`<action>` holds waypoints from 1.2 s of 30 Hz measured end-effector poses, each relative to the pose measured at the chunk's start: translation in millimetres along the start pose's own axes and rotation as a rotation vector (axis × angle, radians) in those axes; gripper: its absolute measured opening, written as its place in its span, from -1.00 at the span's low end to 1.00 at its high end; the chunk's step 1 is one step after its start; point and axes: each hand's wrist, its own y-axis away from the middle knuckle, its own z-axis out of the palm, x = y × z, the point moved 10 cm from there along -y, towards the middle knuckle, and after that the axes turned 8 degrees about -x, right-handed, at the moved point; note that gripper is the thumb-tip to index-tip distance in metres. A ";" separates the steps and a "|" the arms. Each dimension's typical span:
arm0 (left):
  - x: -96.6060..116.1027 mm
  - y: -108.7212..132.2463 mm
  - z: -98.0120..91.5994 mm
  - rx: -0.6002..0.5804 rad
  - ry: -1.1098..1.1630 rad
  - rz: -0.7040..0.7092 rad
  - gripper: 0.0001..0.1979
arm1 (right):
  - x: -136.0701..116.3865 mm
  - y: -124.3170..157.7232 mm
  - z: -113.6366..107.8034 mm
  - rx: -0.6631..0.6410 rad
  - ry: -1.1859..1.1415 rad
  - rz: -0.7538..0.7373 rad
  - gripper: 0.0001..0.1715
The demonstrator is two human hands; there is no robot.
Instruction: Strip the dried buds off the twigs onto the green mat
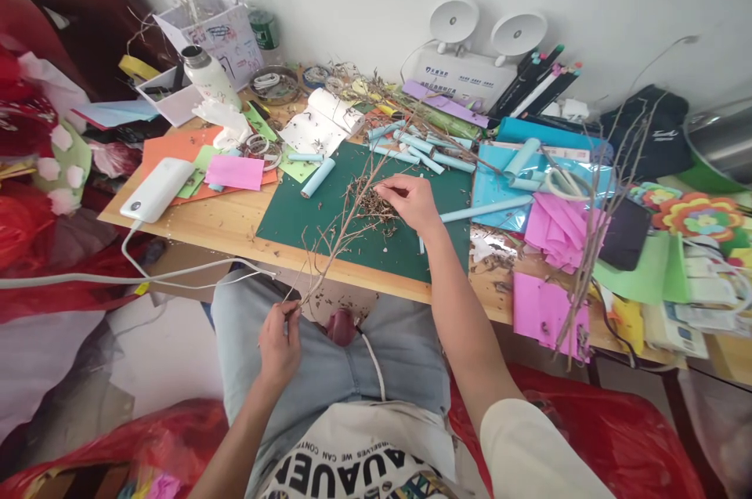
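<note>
A thin, forked dry branch (pixel 341 236) slants over the green cutting mat (pixel 411 254). Its lower end is pinched in my left hand (pixel 280 342), above my lap at the table's front edge. My right hand (pixel 410 203) is closed, thumb and fingertips together, beside the upper part of the branch; what they pinch, if anything, is too small to make out. Under and beside those fingertips lies a heap of brown dried bits (pixel 376 201), with crumbs scattered around it on the mat. Light blue paper rolls (pixel 420 142) are piled at the mat's back edge.
On the left are a white power bank (pixel 157 189) with a cable and a bottle (pixel 210 76). Tall twigs (pixel 587 280) stand at the right, near pink paper (pixel 544 311) and scissors (pixel 567 184). A white emergency light (pixel 461 76) stands against the wall.
</note>
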 end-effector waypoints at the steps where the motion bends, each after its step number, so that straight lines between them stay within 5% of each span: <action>1: 2.0 -1.6 -1.3 -0.001 0.007 -0.007 -0.87 | -0.3 0.2 -0.6 -0.005 0.062 -0.006 -0.70; 6: 13.2 -8.0 -13.3 0.016 0.044 -0.039 -0.87 | -1.6 2.0 9.2 -0.121 0.175 -0.023 -0.69; 12: 18.7 -8.3 -26.1 -0.012 0.097 -0.073 -0.84 | 5.2 2.3 -5.5 0.027 0.122 0.072 -0.49; 18: 10.7 -6.7 -22.7 -0.038 0.204 -0.145 -0.80 | 4.7 3.6 -9.4 0.096 0.181 0.032 -0.63; 23: 4.1 -13.0 -28.6 0.008 0.337 -0.224 -0.77 | -11.8 -0.5 -0.5 -0.058 0.261 -0.019 -0.67; 28: 1.6 -20.7 -42.4 0.053 0.411 -0.253 -0.77 | -56.4 13.5 36.7 -0.262 0.574 -0.057 -0.67; 32: -2.1 -23.1 -48.1 0.073 0.397 -0.254 -0.78 | -93.7 59.2 111.4 -0.464 0.691 -0.345 -0.29; 36: -3.2 -22.4 -48.8 0.091 0.352 -0.243 -0.77 | -75.1 91.1 152.7 -0.575 0.753 -0.423 -0.06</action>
